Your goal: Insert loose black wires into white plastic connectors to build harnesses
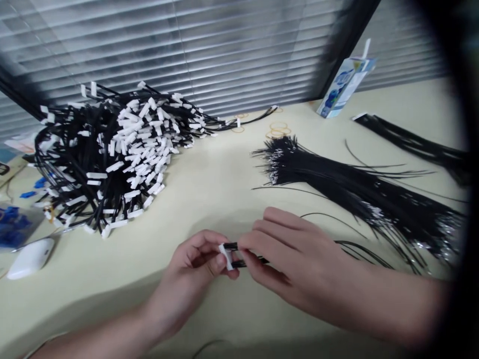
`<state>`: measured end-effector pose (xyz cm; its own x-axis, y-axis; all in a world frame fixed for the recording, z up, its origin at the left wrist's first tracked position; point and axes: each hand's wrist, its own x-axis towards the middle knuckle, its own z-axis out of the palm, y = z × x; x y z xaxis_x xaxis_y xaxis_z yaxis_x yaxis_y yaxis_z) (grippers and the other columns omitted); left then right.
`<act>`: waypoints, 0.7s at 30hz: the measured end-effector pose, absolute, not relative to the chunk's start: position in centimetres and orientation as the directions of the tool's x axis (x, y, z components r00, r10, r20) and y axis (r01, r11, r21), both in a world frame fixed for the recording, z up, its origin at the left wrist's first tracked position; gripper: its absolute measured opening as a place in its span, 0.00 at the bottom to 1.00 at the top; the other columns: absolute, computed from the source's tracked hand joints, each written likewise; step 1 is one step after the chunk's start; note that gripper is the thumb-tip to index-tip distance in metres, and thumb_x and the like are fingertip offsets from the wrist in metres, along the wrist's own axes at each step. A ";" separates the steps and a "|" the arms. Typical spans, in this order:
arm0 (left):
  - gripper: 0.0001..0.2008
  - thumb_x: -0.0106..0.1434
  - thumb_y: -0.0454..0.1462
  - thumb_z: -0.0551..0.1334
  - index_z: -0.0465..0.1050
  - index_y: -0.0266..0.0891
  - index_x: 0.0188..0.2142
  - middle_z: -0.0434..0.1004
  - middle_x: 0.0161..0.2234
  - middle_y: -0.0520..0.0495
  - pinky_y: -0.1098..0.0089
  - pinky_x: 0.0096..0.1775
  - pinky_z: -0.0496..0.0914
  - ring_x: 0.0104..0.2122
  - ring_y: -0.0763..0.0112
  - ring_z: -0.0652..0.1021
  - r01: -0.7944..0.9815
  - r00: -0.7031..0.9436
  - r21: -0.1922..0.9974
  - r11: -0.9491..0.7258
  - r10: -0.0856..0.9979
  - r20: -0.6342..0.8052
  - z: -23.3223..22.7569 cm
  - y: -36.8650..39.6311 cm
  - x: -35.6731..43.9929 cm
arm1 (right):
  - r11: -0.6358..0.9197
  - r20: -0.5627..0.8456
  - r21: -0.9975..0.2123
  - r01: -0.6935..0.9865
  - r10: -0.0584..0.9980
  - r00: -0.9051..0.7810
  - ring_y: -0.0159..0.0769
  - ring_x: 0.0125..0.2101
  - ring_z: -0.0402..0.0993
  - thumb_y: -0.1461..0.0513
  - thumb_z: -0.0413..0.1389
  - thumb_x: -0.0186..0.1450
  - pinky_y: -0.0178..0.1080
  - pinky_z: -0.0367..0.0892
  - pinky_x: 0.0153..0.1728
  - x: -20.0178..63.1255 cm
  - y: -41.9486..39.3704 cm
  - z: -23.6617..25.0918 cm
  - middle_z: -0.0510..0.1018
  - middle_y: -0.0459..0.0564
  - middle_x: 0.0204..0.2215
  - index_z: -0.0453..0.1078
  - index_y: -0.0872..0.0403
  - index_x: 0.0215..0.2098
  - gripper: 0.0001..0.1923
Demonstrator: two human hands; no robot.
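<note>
1. The left grip pinches a white connector between thumb and fingers; if that small hold rolls, the connector could twist away from its wires.
2. The right grip has its fingertips closed on black wires just beside the connector; how firmly, I cannot tell. Pushing at an angle there could bend a wire.
3. Those fingers cover part of the wires, so one seated badly might go unnoticed.
4. Curved wires just past the right grip lie near the large bundle; a tug could snag strands together.
5. Beyond the left grip, a heap of wired connectors sprawls on the tabletop; a careless reach could tangle it.
</note>
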<state>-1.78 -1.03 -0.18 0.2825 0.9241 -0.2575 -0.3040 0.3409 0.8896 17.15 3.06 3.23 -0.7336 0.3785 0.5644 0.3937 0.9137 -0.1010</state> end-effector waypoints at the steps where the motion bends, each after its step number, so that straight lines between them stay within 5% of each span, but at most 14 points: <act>1: 0.03 0.61 0.33 0.62 0.72 0.38 0.37 0.75 0.29 0.50 0.73 0.36 0.66 0.30 0.73 0.74 -0.304 0.284 0.888 0.345 0.922 -0.262 -0.2 -1.0 -1.8 | 0.913 0.560 -0.105 0.394 0.381 -0.735 0.31 0.25 0.61 0.71 0.50 0.64 0.39 0.58 0.30 17.2 3.1 3.3 0.70 0.45 0.23 0.69 0.58 0.26 0.11; 21: 0.03 0.61 0.33 0.63 0.73 0.38 0.36 0.76 0.28 0.51 0.74 0.35 0.68 0.29 0.74 0.75 -0.290 0.290 0.892 0.347 0.920 -0.264 -0.3 -0.9 -2.0 | 0.932 0.471 0.010 0.362 0.315 -0.824 0.33 0.26 0.62 0.72 0.46 0.65 0.41 0.61 0.33 17.9 3.2 4.0 0.70 0.46 0.25 0.69 0.57 0.31 0.12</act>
